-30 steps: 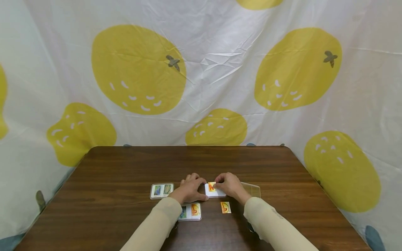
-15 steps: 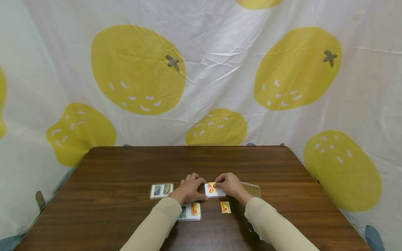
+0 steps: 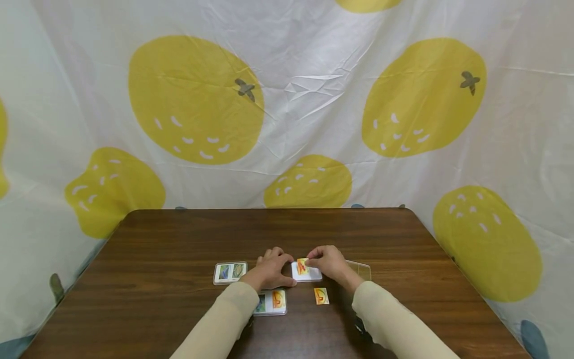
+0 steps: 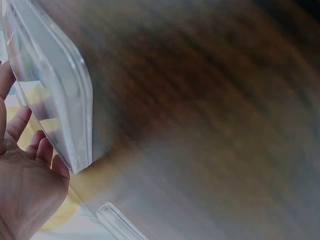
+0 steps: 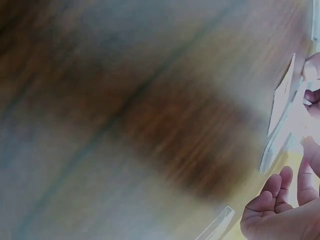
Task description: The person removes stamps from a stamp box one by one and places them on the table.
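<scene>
Two hands meet over one small white case (image 3: 307, 271) in the middle of the worktop (image 3: 179, 239), and the risk sits in that narrow grip. The picture card (image 3: 302, 266) under the right fingertips looks only partly seated; a push off-line could, I judge, bend it or skid the case across the smooth wood. The left hand (image 3: 270, 270) lies curled against the case's left edge, thumb along the near side, bracing it; if that brace lifts, the case would likely slide away. The right hand (image 3: 331, 262) has its fingers bent and drawn together, pinching the card at the case's top right.

Nearer than the left hand, partly under its sleeve, lies a second case with pictures (image 3: 271, 303). Just near of the right hand rests a loose orange card (image 3: 321, 296), which a sleeve could sweep off. Left of the left hand sits a third case (image 3: 230, 272); beyond the right wrist lies a clear lid (image 3: 360, 269).
</scene>
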`<state>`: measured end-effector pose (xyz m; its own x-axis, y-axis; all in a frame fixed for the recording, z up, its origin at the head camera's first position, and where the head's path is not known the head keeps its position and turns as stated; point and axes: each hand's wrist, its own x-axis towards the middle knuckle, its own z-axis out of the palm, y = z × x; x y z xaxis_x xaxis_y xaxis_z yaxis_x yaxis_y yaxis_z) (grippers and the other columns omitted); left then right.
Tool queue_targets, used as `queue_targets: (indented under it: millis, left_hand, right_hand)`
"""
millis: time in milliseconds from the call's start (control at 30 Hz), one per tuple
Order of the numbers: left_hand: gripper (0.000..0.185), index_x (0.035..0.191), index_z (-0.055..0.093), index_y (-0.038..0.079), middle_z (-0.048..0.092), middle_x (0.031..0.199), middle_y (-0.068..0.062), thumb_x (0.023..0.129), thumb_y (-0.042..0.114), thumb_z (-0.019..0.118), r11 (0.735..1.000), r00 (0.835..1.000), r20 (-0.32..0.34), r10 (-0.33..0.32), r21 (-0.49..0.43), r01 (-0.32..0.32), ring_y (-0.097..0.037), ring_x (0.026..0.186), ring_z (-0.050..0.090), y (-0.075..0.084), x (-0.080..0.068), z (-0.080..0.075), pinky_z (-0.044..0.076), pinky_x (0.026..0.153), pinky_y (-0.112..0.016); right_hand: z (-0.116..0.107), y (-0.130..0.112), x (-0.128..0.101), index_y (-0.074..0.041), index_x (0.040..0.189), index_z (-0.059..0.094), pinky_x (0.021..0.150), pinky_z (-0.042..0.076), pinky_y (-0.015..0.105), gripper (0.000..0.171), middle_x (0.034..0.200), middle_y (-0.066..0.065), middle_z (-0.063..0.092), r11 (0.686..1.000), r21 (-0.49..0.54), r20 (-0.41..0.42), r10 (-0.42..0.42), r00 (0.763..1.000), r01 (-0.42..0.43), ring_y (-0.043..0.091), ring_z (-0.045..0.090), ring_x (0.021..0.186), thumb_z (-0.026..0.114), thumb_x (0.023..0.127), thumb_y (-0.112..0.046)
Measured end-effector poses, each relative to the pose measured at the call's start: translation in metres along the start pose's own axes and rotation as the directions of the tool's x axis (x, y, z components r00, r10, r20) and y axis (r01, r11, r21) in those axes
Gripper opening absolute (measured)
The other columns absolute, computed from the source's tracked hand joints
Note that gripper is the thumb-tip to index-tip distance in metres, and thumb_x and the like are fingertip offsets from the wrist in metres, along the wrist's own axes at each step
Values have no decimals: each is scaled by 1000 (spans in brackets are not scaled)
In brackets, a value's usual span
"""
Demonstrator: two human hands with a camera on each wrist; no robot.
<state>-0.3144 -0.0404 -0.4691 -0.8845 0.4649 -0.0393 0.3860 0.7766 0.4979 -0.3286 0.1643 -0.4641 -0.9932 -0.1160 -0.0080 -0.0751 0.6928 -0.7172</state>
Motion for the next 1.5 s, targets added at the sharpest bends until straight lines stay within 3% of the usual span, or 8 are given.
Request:
queue_targets:
  millis: [800, 1500]
  left_hand:
    - [57, 131, 59, 13, 44, 132, -10, 85, 40, 78, 1000, 1000, 5, -7, -6, 7, -30, 122, 39, 0, 0, 0, 31, 100, -50]
    - [58, 131, 59, 14, 44, 133, -10, 84, 41, 78, 1000, 1000, 6, -9, 3, 9, -30, 124, 39, 2, 0, -1, 31, 101, -50]
  right_hand:
    - [-5, -5, -10, -6, 84, 75, 70, 43, 30, 9, 80, -1, 66, 987, 161, 38, 3, 999, -9, 16, 54, 76, 79, 83, -13]
    - [-9, -2, -21, -4, 85, 74, 73, 42, 29, 11, 81, -1, 65, 979, 200, 84, 16, 996, -33, 15, 55, 80, 79, 83, -13]
